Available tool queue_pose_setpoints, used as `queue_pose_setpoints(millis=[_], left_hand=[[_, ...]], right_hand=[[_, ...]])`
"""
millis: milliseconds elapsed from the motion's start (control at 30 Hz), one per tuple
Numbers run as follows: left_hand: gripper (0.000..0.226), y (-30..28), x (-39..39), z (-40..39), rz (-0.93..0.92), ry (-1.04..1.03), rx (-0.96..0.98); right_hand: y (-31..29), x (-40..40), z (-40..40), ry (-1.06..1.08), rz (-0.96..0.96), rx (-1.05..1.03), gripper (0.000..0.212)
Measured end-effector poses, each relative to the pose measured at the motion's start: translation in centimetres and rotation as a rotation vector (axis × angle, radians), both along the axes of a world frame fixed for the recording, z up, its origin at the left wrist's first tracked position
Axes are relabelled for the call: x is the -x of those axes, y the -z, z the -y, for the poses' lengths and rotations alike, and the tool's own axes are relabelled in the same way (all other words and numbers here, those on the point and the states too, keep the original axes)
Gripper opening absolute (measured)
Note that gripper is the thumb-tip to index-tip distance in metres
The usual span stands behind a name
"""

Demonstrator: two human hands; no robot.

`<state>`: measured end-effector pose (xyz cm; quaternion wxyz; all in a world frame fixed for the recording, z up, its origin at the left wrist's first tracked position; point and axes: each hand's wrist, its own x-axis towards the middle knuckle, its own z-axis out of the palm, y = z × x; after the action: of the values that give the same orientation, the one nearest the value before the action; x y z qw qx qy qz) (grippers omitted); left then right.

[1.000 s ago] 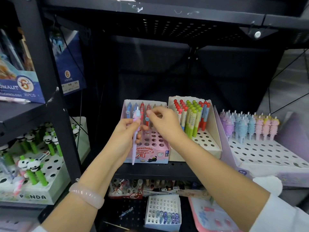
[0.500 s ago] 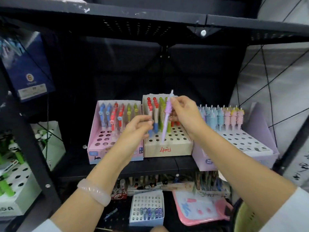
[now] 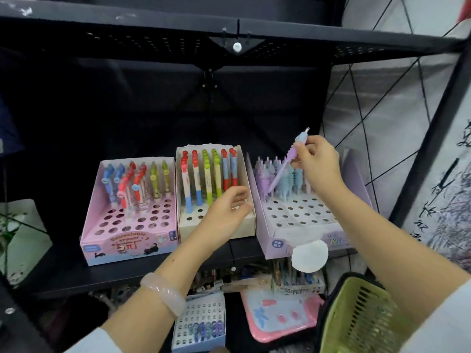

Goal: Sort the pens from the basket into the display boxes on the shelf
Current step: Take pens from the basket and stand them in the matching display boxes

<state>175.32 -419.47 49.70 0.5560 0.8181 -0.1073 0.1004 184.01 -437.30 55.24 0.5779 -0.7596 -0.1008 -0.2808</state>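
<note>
Display boxes line the black shelf (image 3: 76,273) before us: our pink box (image 3: 132,240) on the left with blue, red and green pens standing in its back rows, our cream box (image 3: 244,225) in the middle with red- and green-topped pens, and our lilac box (image 3: 300,230) on the right with pastel ridged pens at the back. Our green basket (image 3: 356,319) sits at the lower right. Our left hand (image 3: 226,210) hovers before the cream box, fingers loosely spread, holding nothing. Our right hand (image 3: 316,161) pinches a lilac ridged pen (image 3: 286,163) near its upper end, tilted above the lilac box's back rows.
</note>
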Motion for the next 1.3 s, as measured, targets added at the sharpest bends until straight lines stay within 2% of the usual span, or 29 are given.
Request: queue_pose_setpoints(millis=[67,233,400,600,833,967,1000,1067,1167,1233,1300], left_hand=[[0.027,0.1,-0.2,0.0,-0.001,-0.002,0.011],[0.025,0.4,-0.4,0.2,-0.003,0.001,-0.001],[0.028,0.5,-0.2,0.3,-0.020,-0.003,0.028],[0.025,0.3,0.3,0.4,-0.018,0.001,0.046],[0.024,0.4,1.2,0.0,-0.004,-0.008,0.056],[0.024,0.4,1.7,0.2,0.006,-0.008,0.057],[0.024,0.4,1.8,0.3,0.007,-0.005,0.057],[0.024,0.4,2.0,0.4,0.009,-0.001,0.061],[0.024,0.4,2.0,0.6,0.013,0.001,0.065],[0.024,0.5,2.0,0.7,0.011,0.003,0.064],[0.025,0.5,2.0,0.8,0.005,0.007,0.069]], right_hand=[[-0.1,-0.5,0.6,0.026,0.018,0.039,0.010],[2.4,-1.4,0.0,0.032,0.003,0.350,0.016],[2.9,-2.0,-0.7,-0.005,-0.067,0.445,0.017],[3.3,-1.9,-1.8,0.156,-0.049,0.757,0.023],[5.5,-0.4,-1.8,0.194,-0.034,0.845,0.028],[5.8,0.3,-0.8,0.189,-0.039,0.992,0.027],[5.8,0.3,-0.5,0.184,-0.043,1.009,0.025],[5.4,0.2,-0.1,0.171,-0.040,0.907,0.024],[4.7,-0.5,-0.3,0.166,-0.012,0.736,0.038],[4.8,-0.6,-0.7,0.116,-0.059,0.780,0.049],[5.3,-0.6,-0.7,0.062,-0.094,0.812,0.051]])
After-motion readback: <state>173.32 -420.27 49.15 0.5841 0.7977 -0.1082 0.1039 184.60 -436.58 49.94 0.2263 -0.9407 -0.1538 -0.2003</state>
